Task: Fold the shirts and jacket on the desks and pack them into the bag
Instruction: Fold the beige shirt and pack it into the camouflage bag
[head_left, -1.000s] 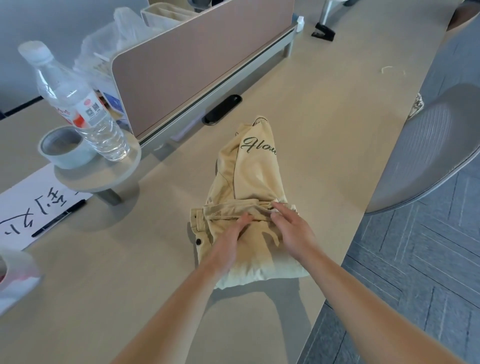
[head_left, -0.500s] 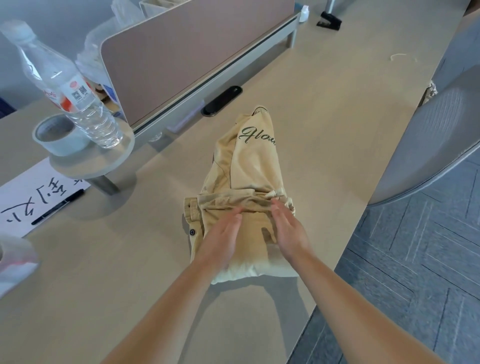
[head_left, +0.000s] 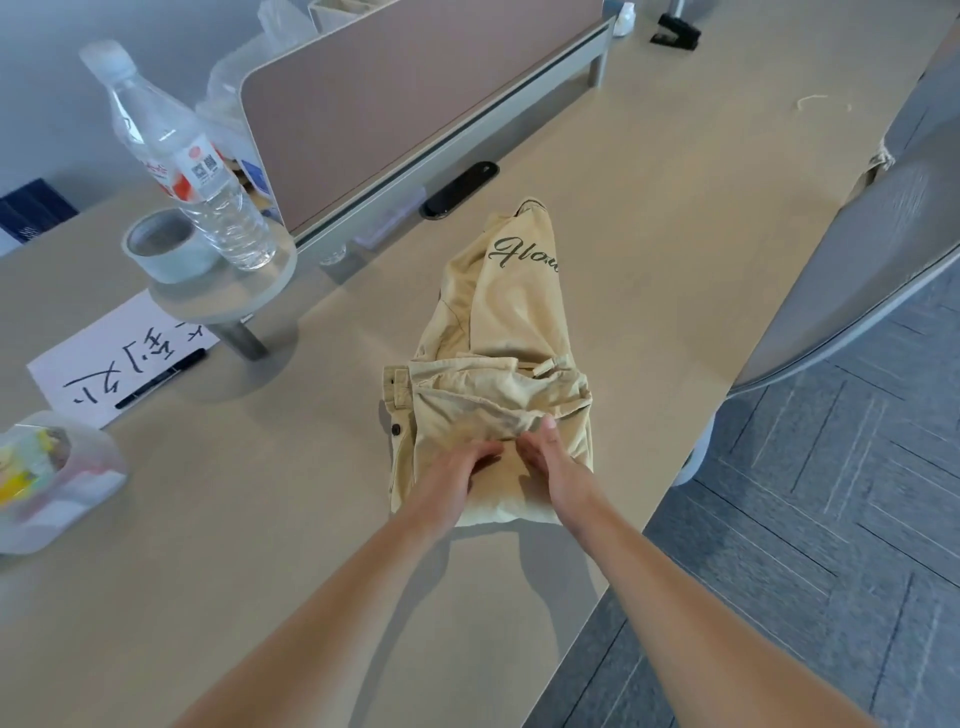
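A beige jacket with dark script lettering lies folded into a narrow strip on the desk, its near end doubled over. My left hand and my right hand rest side by side on that near end. Both pinch a ridge of the fabric, with the fingertips curled into the cloth. No bag is in view.
A water bottle and a tape roll stand on a small round shelf at the left. A divider panel runs along the back. A lettered paper with a pen lies at left, and a grey chair stands at right.
My hands have drawn back toward me along the jacket's near end, bunching a ridge of fabric between them. The far folded edge is now uncovered.
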